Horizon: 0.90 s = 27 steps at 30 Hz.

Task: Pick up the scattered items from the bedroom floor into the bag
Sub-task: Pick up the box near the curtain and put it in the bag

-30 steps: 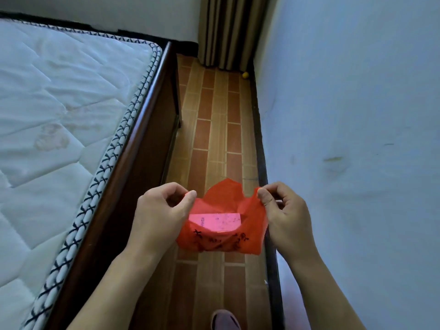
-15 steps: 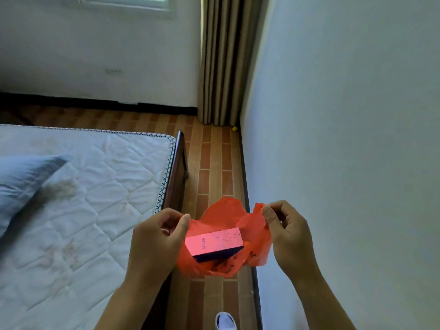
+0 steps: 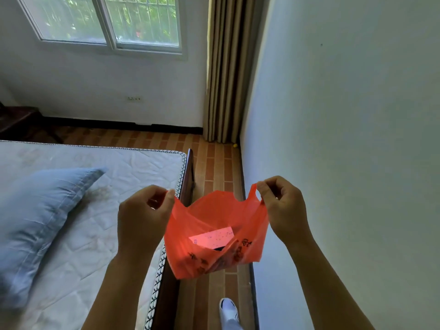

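Head view: one red plastic carrier bag (image 3: pixel 214 236), mouth up, hangs above the brick-pattern floor (image 3: pixel 215 163). Left hand (image 3: pixel 142 217) and right hand (image 3: pixel 283 206) each pinch one handle. One flat pink box (image 3: pixel 213 237) inside, long axis left-right, right end raised.

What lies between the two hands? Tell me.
The open red bag, pinched at each handle by the left hand and right hand, with a pink box inside; head view.

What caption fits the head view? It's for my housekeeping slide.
Both hands, left hand and right hand, hold an orange bag open by its handles, a box inside.
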Each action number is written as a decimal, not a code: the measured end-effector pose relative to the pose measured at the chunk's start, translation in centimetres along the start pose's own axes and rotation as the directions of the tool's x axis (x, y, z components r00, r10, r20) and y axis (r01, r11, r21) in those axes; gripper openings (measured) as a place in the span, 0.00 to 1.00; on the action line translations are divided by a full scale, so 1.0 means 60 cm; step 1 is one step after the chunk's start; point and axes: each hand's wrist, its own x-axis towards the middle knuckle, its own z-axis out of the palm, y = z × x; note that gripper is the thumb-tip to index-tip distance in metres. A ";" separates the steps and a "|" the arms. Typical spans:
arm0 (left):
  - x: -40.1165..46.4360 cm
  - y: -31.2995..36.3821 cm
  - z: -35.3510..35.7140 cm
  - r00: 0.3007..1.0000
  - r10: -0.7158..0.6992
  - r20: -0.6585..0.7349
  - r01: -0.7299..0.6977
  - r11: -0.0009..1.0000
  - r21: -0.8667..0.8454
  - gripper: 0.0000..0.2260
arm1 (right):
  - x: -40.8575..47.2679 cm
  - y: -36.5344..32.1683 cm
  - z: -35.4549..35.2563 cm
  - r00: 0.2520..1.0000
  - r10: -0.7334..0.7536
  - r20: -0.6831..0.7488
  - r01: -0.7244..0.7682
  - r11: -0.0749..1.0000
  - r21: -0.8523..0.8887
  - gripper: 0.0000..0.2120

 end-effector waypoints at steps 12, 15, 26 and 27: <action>0.035 0.011 0.028 0.997 -0.065 0.036 0.067 0.996 -0.058 0.08 | 0.045 -0.009 -0.022 1.000 0.002 -0.007 -0.002 0.999 -0.038 0.09; 0.083 0.015 0.065 0.997 -0.057 0.045 0.060 0.997 -0.056 0.09 | 0.104 -0.003 -0.019 1.000 -0.002 0.012 0.002 0.999 -0.038 0.09; 0.268 0.074 0.225 0.999 0.034 0.023 -0.034 0.999 -0.027 0.09 | 0.338 0.029 -0.018 0.999 0.008 0.049 -0.010 0.999 0.038 0.10; 0.281 0.080 0.239 0.999 0.049 0.021 -0.048 0.998 -0.047 0.09 | 0.348 0.032 -0.024 0.999 0.015 0.043 -0.017 0.999 0.046 0.10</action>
